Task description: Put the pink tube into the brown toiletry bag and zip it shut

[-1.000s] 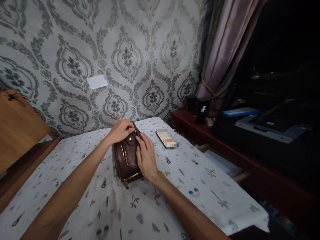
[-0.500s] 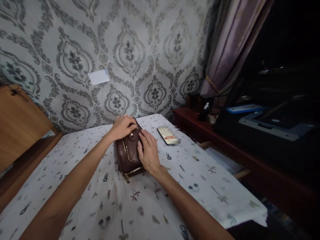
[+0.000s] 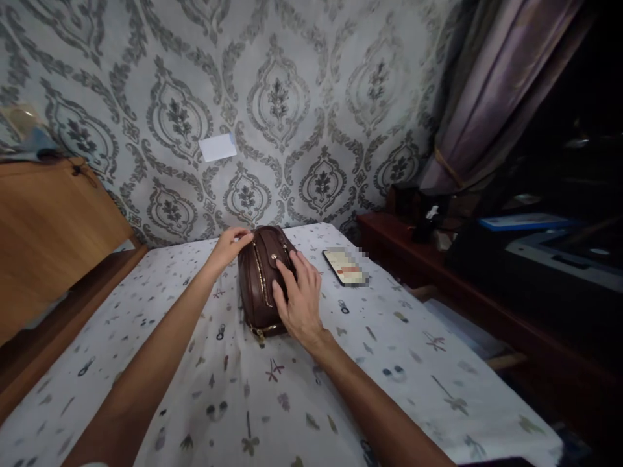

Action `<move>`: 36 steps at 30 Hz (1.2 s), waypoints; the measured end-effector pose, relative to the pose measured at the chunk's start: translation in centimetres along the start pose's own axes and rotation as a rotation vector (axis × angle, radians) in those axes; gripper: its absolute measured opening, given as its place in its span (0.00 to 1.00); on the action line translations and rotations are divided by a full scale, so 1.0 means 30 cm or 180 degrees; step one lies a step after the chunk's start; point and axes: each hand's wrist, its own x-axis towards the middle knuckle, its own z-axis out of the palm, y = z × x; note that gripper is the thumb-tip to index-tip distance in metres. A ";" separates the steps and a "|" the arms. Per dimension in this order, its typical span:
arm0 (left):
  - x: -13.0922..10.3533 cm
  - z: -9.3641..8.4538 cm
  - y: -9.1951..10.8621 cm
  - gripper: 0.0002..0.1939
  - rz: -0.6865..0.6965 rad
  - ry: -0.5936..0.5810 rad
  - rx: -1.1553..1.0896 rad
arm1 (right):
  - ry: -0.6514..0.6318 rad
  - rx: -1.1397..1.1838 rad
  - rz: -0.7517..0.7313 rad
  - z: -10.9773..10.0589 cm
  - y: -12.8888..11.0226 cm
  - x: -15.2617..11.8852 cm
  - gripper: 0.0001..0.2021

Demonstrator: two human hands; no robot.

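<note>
A dark brown leather bag (image 3: 257, 279) with gold zippers lies on the patterned white cloth. A long zipper runs down its front, beside a tab with a round stud. At the upper left end of that zipper, my left hand (image 3: 230, 251) is closed in a pinch on the bag; whatever small part lies between the fingertips is hidden. My right hand (image 3: 300, 298) rests over the bag's right side with its fingers spread and the index fingertip near the stud. A zipper pull (image 3: 261, 337) hangs at the bag's near lower corner.
A phone (image 3: 344, 267) with a lit screen lies right of the bag. The cloth-covered surface (image 3: 399, 402) ends at the right by an open drawer (image 3: 467, 331) and a dark red cabinet (image 3: 384, 240). A wooden board (image 3: 58, 227) stands at the left, with patterned wall behind.
My left hand has moved from the bag's stud tab to the left, at the zipper's upper end. My right hand stays on the right side. The view has shifted left.
</note>
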 end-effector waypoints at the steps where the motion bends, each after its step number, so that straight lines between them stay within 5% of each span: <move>1: -0.006 -0.001 -0.015 0.14 -0.0016 -0.0012 -0.0034 | -0.0029 -0.0024 -0.0071 -0.001 -0.008 -0.003 0.20; 8: -0.010 0.018 -0.001 0.09 -0.0046 0.0059 0.0001 | -0.0218 -0.0079 -0.0273 0.005 -0.015 -0.027 0.25; 23: -0.019 0.040 0.052 0.07 -0.0211 0.0311 -0.0452 | 0.0039 -0.0161 -0.0496 0.009 -0.015 -0.032 0.17; 36: -0.104 0.055 0.116 0.06 0.0281 0.0741 -0.0585 | -0.0037 -0.0236 -0.0471 0.005 -0.019 -0.030 0.16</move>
